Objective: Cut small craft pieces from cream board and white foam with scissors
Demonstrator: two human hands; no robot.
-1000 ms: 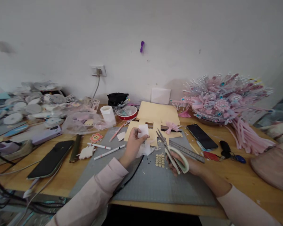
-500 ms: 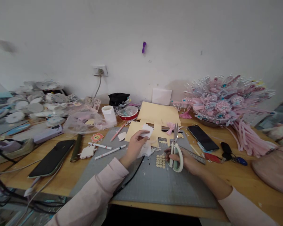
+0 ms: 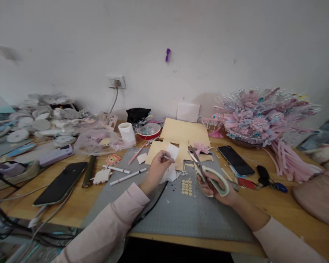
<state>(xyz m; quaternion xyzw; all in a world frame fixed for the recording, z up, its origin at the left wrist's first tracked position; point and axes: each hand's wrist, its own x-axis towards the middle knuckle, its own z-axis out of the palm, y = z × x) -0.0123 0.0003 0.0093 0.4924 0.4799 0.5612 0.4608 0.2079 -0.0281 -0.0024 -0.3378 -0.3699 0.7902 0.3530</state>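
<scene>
My left hand point(image 3: 157, 171) pinches a small piece of white paper point(image 3: 173, 151) above the cutting mat. Fingers of my right hand point(image 3: 214, 188) go through the handles of a pair of scissors point(image 3: 199, 163) with pale green-white grips; the blades are parted and point up and to the left, a short way right of the paper. Beneath the paper lie white scraps point(image 3: 169, 174). Between my hands, small beige round pieces point(image 3: 186, 187) sit in rows on the grey cutting mat point(image 3: 170, 215). Behind them is cut cream card point(image 3: 181, 131).
White-barrelled pens point(image 3: 128, 176) lie left of my left hand, near a black phone point(image 3: 60, 183). On the right are another phone point(image 3: 235, 160), keys point(image 3: 264, 177) and a bowl of pink beaded ornaments point(image 3: 252, 124). A paper roll point(image 3: 127, 134) stands at the back.
My right hand has turned the scissors from upright to leaning left, and their blades have parted. The paper in my left hand is tilted and shows more of its face.
</scene>
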